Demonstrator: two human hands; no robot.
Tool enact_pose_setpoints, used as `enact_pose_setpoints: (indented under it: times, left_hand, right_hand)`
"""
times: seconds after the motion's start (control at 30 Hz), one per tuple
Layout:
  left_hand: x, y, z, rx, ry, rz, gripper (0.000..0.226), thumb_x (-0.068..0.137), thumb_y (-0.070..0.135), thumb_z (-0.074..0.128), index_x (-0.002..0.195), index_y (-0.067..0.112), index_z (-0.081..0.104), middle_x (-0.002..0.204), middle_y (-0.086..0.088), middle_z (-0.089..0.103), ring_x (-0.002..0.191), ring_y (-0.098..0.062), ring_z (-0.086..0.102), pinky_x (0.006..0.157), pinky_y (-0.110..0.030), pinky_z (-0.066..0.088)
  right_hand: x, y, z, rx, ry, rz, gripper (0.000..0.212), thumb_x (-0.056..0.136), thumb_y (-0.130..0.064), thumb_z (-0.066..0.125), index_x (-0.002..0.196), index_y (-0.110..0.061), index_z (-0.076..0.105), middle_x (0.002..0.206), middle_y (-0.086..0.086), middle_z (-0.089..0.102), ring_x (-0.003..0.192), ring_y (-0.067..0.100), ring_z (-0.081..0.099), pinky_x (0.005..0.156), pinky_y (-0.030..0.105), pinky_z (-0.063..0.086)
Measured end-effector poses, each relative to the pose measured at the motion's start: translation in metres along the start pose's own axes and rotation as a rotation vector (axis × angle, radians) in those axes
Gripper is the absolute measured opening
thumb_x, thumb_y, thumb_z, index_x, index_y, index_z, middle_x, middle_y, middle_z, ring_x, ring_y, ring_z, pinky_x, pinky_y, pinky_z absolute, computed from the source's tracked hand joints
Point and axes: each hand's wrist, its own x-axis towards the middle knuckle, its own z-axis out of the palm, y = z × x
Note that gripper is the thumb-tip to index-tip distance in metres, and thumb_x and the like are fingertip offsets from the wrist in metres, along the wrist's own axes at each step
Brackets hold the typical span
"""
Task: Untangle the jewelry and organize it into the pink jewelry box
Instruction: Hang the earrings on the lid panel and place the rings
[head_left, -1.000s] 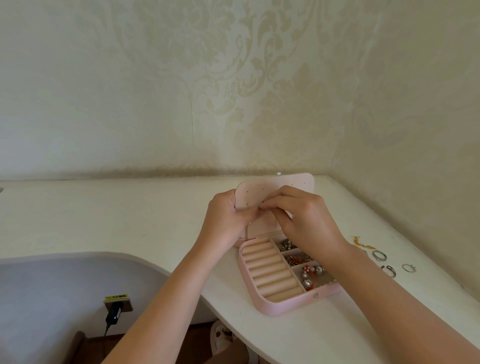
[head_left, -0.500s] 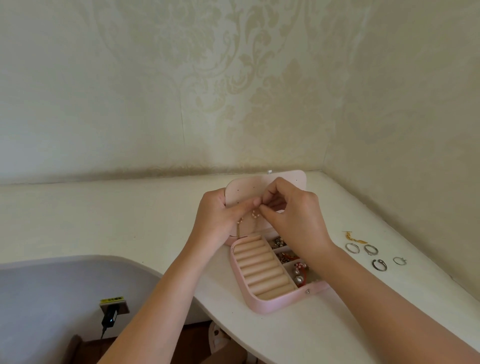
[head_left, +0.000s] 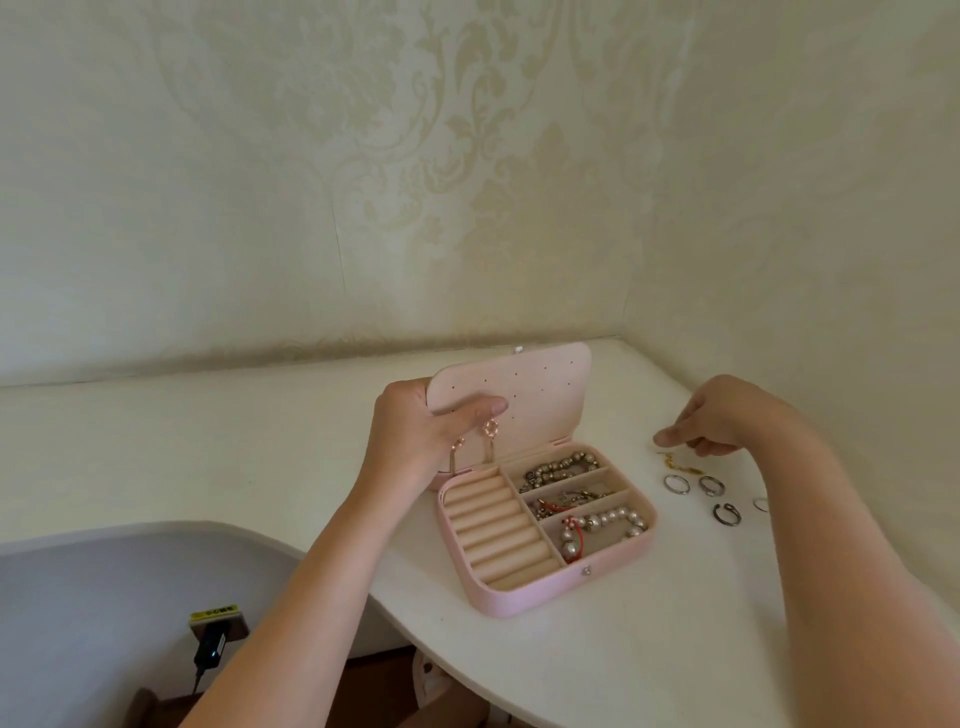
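A person's left hand (head_left: 415, 436) grips the raised lid (head_left: 540, 389) of the pink jewelry box (head_left: 524, 597) on a white table (head_left: 649, 649), thumb beside two hanging earrings (head_left: 491, 430). The right hand (head_left: 722, 415), fingers loosely bent and holding nothing, hovers just above a gold piece (head_left: 675, 462) near four rings (head_left: 677, 483). Beaded bracelets (head_left: 561, 470) fill the box's side compartments.

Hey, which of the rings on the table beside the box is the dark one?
The open-ended ring nearest you: it is dark grey, while the left ring, the middle ring and the small right ring are bright silver.
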Motion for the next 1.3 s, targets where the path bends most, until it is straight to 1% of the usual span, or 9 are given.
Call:
enact_pose_setpoints:
  times: [0.1, 0.23, 0.37, 0.5, 0.77, 0.9, 1.1, 1.2, 1.3]
  left_hand:
    - [0.0, 0.001, -0.003, 0.027, -0.062, 0.006, 0.02, 0.06, 0.024, 0.086, 0.071, 0.013, 0.073, 0.067, -0.006, 0.072, 0.056, -0.013, 0.056, 0.058, -0.025, 0.042]
    - [-0.001, 0.005, -0.001, 0.08, -0.017, 0.013, 0.015, 0.063, 0.023, 0.084, 0.07, 0.017, 0.072, 0.066, -0.001, 0.072, 0.052, -0.008, 0.055, 0.054, -0.019, 0.042]
    - [0.001, 0.005, 0.002, 0.106, 0.046, 0.005, 0.02, 0.064, 0.028, 0.084, 0.066, 0.013, 0.071, 0.062, 0.0, 0.07, 0.052, -0.009, 0.056, 0.052, -0.021, 0.04]
    - [0.004, 0.005, 0.001, 0.112, 0.045, -0.023, 0.023, 0.063, 0.031, 0.084, 0.069, 0.012, 0.073, 0.071, -0.007, 0.073, 0.061, -0.015, 0.062, 0.058, -0.026, 0.044]
    - [0.007, 0.004, -0.001, 0.114, 0.025, -0.043, 0.025, 0.063, 0.031, 0.085, 0.067, 0.011, 0.071, 0.075, -0.014, 0.072, 0.06, -0.017, 0.06, 0.06, -0.029, 0.043]
    - [0.009, 0.004, -0.003, 0.126, 0.007, -0.048, 0.021, 0.061, 0.032, 0.086, 0.06, 0.018, 0.07, 0.074, -0.015, 0.071, 0.06, -0.017, 0.058, 0.06, -0.029, 0.042]
    - [0.012, 0.005, -0.004, 0.134, -0.006, -0.077, 0.021, 0.068, 0.024, 0.082, 0.057, 0.016, 0.067, 0.056, 0.005, 0.066, 0.05, -0.007, 0.056, 0.054, -0.021, 0.041]
    - [0.014, 0.005, -0.007, 0.131, -0.016, -0.101, 0.026, 0.068, 0.025, 0.082, 0.067, 0.003, 0.069, 0.064, -0.005, 0.068, 0.056, -0.015, 0.058, 0.058, -0.025, 0.042]
    - [0.014, 0.006, -0.006, 0.096, -0.035, -0.098, 0.013, 0.067, 0.018, 0.083, 0.07, 0.012, 0.072, 0.07, 0.001, 0.073, 0.064, -0.012, 0.065, 0.065, -0.026, 0.048]
  right_hand:
    - [0.001, -0.001, 0.004, 0.017, -0.024, 0.033, 0.043, 0.064, -0.02, 0.086, 0.093, 0.003, 0.066, 0.074, 0.011, 0.068, 0.062, 0.02, 0.064, 0.059, 0.026, 0.053]
    - [0.002, -0.005, 0.009, -0.017, -0.041, 0.042, 0.039, 0.065, -0.011, 0.084, 0.099, 0.005, 0.07, 0.085, 0.015, 0.073, 0.071, 0.024, 0.066, 0.078, 0.034, 0.056]
    - [0.001, -0.009, 0.01, 0.024, -0.078, 0.002, 0.029, 0.07, 0.004, 0.075, 0.097, 0.007, 0.068, 0.082, 0.017, 0.07, 0.072, 0.026, 0.067, 0.066, 0.03, 0.056]
    - [-0.004, -0.006, 0.006, 0.022, -0.022, -0.02, 0.042, 0.069, -0.018, 0.082, 0.101, 0.004, 0.067, 0.078, 0.012, 0.068, 0.071, 0.024, 0.065, 0.083, 0.034, 0.053]
    - [-0.015, -0.002, 0.005, -0.125, -0.119, 0.022, 0.053, 0.065, -0.043, 0.082, 0.089, -0.001, 0.06, 0.077, 0.006, 0.069, 0.065, 0.018, 0.065, 0.078, 0.031, 0.057]
    - [-0.01, -0.009, 0.014, -0.145, -0.137, 0.008, 0.024, 0.07, -0.021, 0.082, 0.073, -0.004, 0.065, 0.066, 0.004, 0.067, 0.063, 0.016, 0.063, 0.078, 0.03, 0.055]
    - [-0.007, -0.017, 0.018, -0.151, -0.097, -0.083, 0.026, 0.075, -0.011, 0.073, 0.098, 0.003, 0.072, 0.079, 0.011, 0.068, 0.071, 0.019, 0.061, 0.088, 0.033, 0.051]
    - [-0.007, -0.018, 0.015, -0.013, -0.101, -0.117, 0.018, 0.084, 0.001, 0.063, 0.1, 0.006, 0.07, 0.074, 0.011, 0.066, 0.058, 0.014, 0.061, 0.069, 0.022, 0.054]
    - [-0.011, -0.019, 0.013, 0.088, -0.088, -0.151, 0.017, 0.085, 0.008, 0.058, 0.098, 0.005, 0.069, 0.074, 0.011, 0.066, 0.048, 0.007, 0.06, 0.052, 0.013, 0.05]
